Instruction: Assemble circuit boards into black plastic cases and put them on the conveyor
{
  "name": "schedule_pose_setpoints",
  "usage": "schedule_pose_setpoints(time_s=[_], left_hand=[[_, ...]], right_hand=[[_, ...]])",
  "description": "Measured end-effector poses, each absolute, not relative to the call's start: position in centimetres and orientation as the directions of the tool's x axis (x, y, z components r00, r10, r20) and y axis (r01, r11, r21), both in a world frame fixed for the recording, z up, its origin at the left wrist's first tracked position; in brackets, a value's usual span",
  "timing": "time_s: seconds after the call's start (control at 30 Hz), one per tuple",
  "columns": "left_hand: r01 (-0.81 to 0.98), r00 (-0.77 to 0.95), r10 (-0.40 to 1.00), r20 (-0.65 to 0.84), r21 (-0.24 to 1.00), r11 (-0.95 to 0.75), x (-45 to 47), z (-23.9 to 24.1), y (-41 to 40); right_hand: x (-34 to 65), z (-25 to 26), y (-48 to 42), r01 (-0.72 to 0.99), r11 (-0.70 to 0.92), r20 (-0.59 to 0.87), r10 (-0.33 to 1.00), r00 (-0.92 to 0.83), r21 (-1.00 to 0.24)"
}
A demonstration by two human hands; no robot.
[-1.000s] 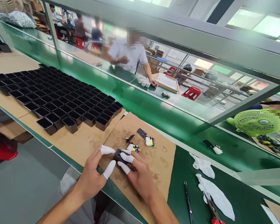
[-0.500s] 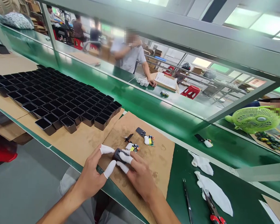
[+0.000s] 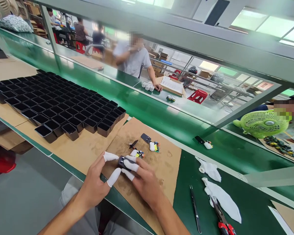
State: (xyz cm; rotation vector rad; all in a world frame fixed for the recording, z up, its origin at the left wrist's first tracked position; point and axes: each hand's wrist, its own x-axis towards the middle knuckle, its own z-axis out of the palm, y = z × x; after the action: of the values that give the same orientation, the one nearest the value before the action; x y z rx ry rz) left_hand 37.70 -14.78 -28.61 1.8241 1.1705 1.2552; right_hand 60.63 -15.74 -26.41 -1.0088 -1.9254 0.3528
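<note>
Between my hands, over the cardboard sheet [image 3: 161, 176], is a small black power adapter [image 3: 121, 161] with metal pins showing on its top. My right hand [image 3: 145, 178] is closed on it, fingers across the top and side. The covered thumb and forefinger of my left hand [image 3: 98, 179] grip its left end. Both hands wear white finger cots. Just beyond lie a circuit board [image 3: 138, 154] with a black part [image 3: 133, 144] beside it, and another circuit board [image 3: 155, 147] attached to a black pin plate [image 3: 146, 138]. Fingers hide much of the adapter.
Rows of open black cases [image 3: 71, 111] stand at left. On the right lie tweezers [image 3: 195, 209], red-handled pliers [image 3: 221, 217] and white gloves [image 3: 222, 199]. A circuit board [image 3: 207, 144] rests on the green belt [image 3: 181, 130]. A green fan [image 3: 264, 124] and a co-worker [image 3: 137, 60] are across it.
The pins on the adapter's top show more clearly now, while both hands keep nearly the same hold. The whole view has shifted slightly. The board on the belt sits further left.
</note>
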Motion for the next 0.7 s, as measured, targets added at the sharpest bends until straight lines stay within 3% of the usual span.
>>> schedule_pose_setpoints(time_s=[0.23, 0.4, 0.7], left_hand=[[0.328, 0.167, 0.906, 0.39, 0.844, -0.424, 37.8, -28.7, -14.8], [0.316, 0.129, 0.919, 0.374, 0.862, -0.395, 37.8, -29.0, -14.9], [0.354, 0.147, 0.906, 0.398, 0.834, -0.424, 37.9, -29.3, -14.9]], right_hand=[[60.5, -26.4, -15.5, 0.517, 0.632, 0.561, 0.767, -0.311, -0.578], [60.4, -26.3, -16.3, 0.496, 0.628, 0.622, 0.756, -0.204, -0.599], [60.2, -26.7, -15.2, 0.504, 0.591, 0.529, 0.801, -0.28, -0.63]])
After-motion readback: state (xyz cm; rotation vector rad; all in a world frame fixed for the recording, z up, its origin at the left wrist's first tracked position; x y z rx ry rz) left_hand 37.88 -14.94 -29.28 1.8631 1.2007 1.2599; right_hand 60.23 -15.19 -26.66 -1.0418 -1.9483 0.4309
